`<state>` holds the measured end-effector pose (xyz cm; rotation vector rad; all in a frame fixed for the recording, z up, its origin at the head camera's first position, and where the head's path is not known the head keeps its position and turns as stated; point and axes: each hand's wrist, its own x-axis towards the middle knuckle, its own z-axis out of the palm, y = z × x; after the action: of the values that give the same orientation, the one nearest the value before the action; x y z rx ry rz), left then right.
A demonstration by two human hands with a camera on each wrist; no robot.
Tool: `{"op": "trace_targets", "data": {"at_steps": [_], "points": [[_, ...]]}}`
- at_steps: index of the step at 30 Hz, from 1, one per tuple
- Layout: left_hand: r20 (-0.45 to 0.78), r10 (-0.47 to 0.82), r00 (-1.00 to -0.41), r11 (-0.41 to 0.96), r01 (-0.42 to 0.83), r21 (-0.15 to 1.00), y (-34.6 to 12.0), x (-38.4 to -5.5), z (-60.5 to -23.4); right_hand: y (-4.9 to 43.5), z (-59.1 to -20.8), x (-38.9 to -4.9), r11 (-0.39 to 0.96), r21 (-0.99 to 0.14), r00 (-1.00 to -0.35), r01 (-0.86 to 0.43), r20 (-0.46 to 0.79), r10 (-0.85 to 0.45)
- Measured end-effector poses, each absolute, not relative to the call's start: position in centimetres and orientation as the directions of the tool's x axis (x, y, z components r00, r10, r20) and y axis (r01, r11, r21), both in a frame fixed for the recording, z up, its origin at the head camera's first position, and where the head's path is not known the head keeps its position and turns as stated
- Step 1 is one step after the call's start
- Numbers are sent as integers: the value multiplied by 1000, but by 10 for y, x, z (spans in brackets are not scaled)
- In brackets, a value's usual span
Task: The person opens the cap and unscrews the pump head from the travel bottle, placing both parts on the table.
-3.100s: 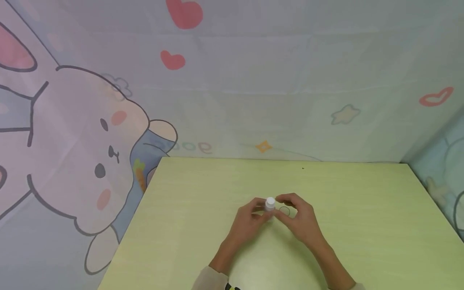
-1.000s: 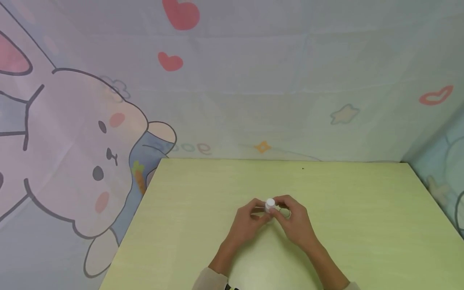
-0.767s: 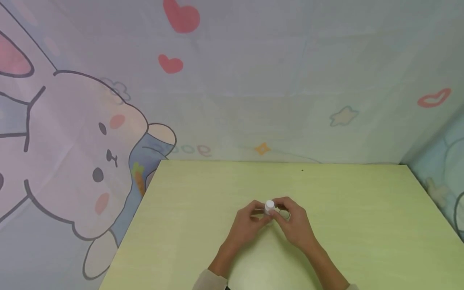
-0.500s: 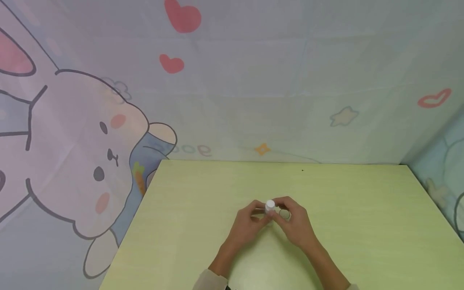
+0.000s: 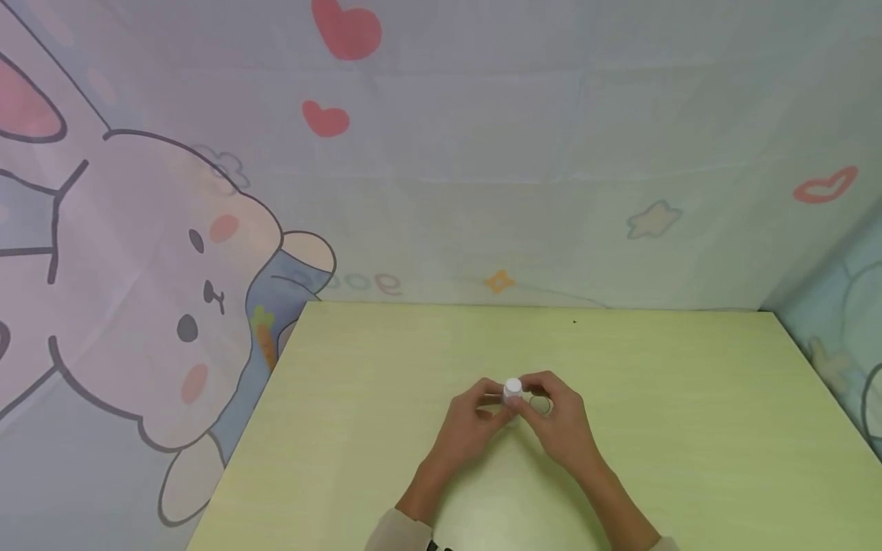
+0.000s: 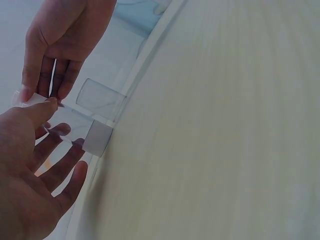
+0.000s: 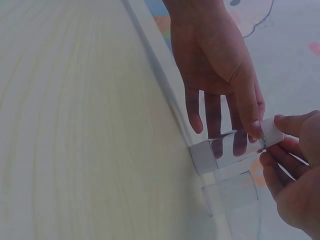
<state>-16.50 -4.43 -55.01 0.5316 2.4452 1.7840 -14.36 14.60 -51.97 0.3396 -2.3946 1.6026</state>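
Upright on the table stands a small clear bottle (image 7: 226, 154) with a white band at its base and a white cap (image 5: 513, 386) on top. My left hand (image 5: 465, 425) grips its body between thumb and fingers, the lower fingers loosely spread in the left wrist view. From the other side, my right hand (image 5: 563, 428) pinches the white cap with thumb and forefinger. A clear, cup-like cover (image 6: 101, 100) stands right beside the bottle, close to my right fingers; its round rim shows in the head view. My fingertips partly hide the bottle's upper part.
The pale yellow-green table (image 5: 372, 383) reaches back to a cloth backdrop (image 5: 482, 153) printed with a rabbit and hearts. A tiny dark speck (image 5: 575, 321) lies near the back edge. Another cloth sheet (image 5: 854, 321) hangs at the right.
Three seconds ago my right thumb and forefinger were spread apart beside the bottle. They have since come left and together on the white cap. Over the last second both hands barely move.
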Motion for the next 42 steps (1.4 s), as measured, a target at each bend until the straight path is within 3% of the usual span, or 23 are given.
{"op": "trace_targets", "data": {"at_steps": [26, 42], "points": [[139, 321, -937, 259, 228, 938, -43, -165, -553, 151, -522, -145, 437, -805, -915, -402, 372, -157], [160, 314, -936, 264, 248, 932, -44, -165, -551, 148, -522, -145, 391, -844, -928, -366, 362, -88]]}}
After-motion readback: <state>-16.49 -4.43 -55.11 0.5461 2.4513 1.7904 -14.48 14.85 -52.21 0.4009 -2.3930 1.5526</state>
